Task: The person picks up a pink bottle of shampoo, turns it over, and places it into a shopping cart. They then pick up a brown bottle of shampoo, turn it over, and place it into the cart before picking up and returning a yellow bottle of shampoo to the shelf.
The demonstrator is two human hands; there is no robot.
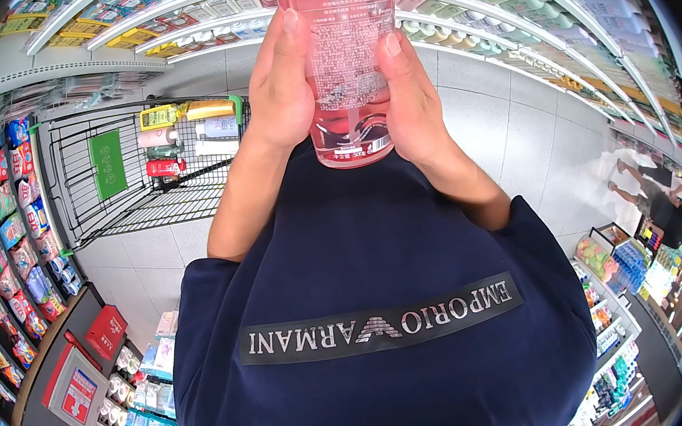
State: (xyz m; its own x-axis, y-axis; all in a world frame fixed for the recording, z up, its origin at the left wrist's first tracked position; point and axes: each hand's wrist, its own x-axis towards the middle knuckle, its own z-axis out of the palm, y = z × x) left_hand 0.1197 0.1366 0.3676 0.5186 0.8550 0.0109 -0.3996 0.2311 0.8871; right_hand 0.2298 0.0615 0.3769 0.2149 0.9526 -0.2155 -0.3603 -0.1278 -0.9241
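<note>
Holding a pink bottle [344, 63], label facing the camera — left hand [283, 94] and right hand [412, 97] curl around its sides; a steady grip likely keeps the print readable.

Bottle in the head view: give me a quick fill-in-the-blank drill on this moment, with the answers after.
1. The bottle is gripped by ___ hands at once, the left hand and the right hand.
2. The liquid inside it is ___ in colour.
3. The shopping cart stands on the person's ___ side.
4. The panel on the cart is ___ in colour.

Missing words: both; pink; left; green.
</note>
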